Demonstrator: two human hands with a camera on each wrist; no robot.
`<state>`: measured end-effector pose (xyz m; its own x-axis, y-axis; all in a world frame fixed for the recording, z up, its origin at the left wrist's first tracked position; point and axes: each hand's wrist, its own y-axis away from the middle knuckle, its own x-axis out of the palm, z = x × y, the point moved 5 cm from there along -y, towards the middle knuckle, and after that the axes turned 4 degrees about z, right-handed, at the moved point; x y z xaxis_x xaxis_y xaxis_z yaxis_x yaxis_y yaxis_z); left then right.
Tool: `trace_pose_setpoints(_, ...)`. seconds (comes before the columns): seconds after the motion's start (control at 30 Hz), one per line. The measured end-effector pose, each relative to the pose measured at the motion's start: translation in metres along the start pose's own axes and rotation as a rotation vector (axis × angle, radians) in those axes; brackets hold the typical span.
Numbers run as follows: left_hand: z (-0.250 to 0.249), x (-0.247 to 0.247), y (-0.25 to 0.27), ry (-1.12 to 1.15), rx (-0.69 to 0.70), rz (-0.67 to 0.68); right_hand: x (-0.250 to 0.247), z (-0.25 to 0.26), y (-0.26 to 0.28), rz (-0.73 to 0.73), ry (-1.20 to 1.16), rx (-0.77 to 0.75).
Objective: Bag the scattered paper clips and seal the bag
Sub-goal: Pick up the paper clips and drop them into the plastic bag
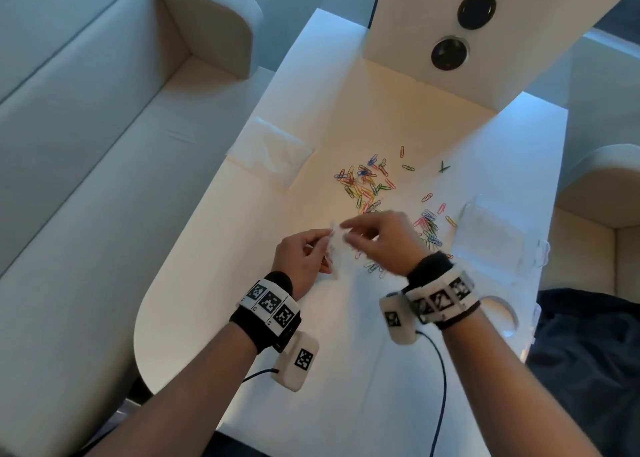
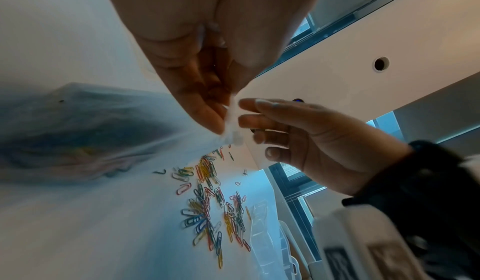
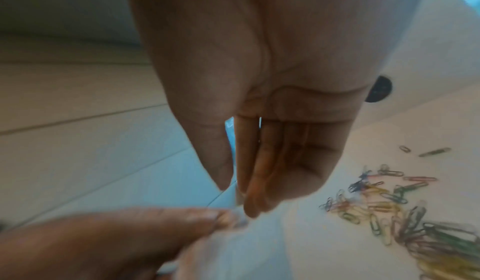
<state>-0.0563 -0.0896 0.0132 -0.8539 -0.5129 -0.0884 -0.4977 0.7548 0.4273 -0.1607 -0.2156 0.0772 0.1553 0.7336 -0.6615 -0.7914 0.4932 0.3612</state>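
Coloured paper clips (image 1: 363,182) (image 2: 207,208) (image 3: 384,208) lie scattered in loose heaps on the white table (image 1: 346,352). A small clear bag (image 1: 335,248) (image 2: 91,124) (image 3: 246,243) hangs just above the table near its front. My left hand (image 1: 323,248) (image 2: 221,108) (image 3: 213,219) pinches the bag's top edge between thumb and fingertips. My right hand (image 1: 348,233) (image 2: 249,120) (image 3: 233,194) reaches in from the right. Its fingers are straight, with their tips at the same edge. A narrow gap shows between its thumb and fingers. More clips lie under and behind the right hand.
A flat translucent sheet or bag (image 1: 270,151) lies at the table's left edge. A clear plastic box (image 1: 495,234) (image 2: 262,233) sits at the right. A raised white panel with two dark round holes (image 1: 446,54) closes the far end. A pale sofa (image 1: 104,144) runs along the left.
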Motion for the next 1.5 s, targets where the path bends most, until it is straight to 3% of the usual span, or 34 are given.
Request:
trace_pose_setpoints(0.1, -0.005, -0.014, -0.001, -0.005, 0.009, -0.029, -0.046, -0.054, -0.033, -0.266, -0.098, 0.149)
trace_pose_setpoints(0.17, -0.011, -0.024, -0.003, 0.01, 0.018, -0.041, -0.072, -0.106, -0.059, -0.387, -0.014, 0.354)
trace_pose_setpoints(0.27, -0.015, -0.039, -0.007, 0.072, 0.019, -0.08, -0.083, -0.182, -0.095, -0.348, 0.028, 0.657)
trace_pose_setpoints(0.37, -0.016, -0.05, -0.014, 0.077, 0.027, -0.108, -0.078, -0.214, -0.124, -0.326, 0.003, 0.754)
trace_pose_setpoints(0.5, -0.014, -0.058, -0.026, 0.06, 0.043, -0.129, -0.062, -0.188, -0.172, -0.29, 0.11, 0.578)
trace_pose_setpoints(0.6, -0.015, -0.058, -0.032, 0.047, 0.048, -0.122, -0.044, -0.156, -0.199, -0.163, 0.323, 0.399)
trace_pose_setpoints(0.8, -0.015, -0.049, -0.028, 0.063, 0.036, -0.096, 0.0, -0.118, -0.189, 0.019, 0.527, 0.229)
trace_pose_setpoints(0.87, -0.013, -0.044, -0.026, 0.066, 0.028, -0.086, 0.009, -0.11, -0.178, 0.009, 0.57, 0.152)
trace_pose_setpoints(0.97, -0.006, -0.038, -0.025, 0.058, 0.015, -0.071, 0.014, -0.1, -0.161, -0.134, 0.566, 0.045)
trace_pose_setpoints(1.07, -0.001, -0.034, -0.024, 0.047, 0.004, -0.064, 0.013, -0.092, -0.146, -0.166, 0.531, 0.048)
trace_pose_setpoints(1.2, 0.0, -0.032, -0.025, 0.039, -0.017, -0.063, -0.006, -0.104, -0.124, -0.259, 0.159, 0.259)
trace_pose_setpoints(1.3, -0.001, -0.031, -0.028, 0.045, -0.029, -0.078, -0.007, -0.113, -0.099, -0.273, -0.532, 0.437)
trace_pose_setpoints(1.4, -0.003, -0.029, -0.032, 0.044, -0.028, -0.089, 0.001, -0.078, -0.078, -0.091, -1.145, 0.389)
trace_pose_setpoints(1.5, -0.006, -0.026, -0.036, 0.04, -0.021, -0.092, 0.01, -0.034, -0.067, 0.151, -1.211, 0.276)
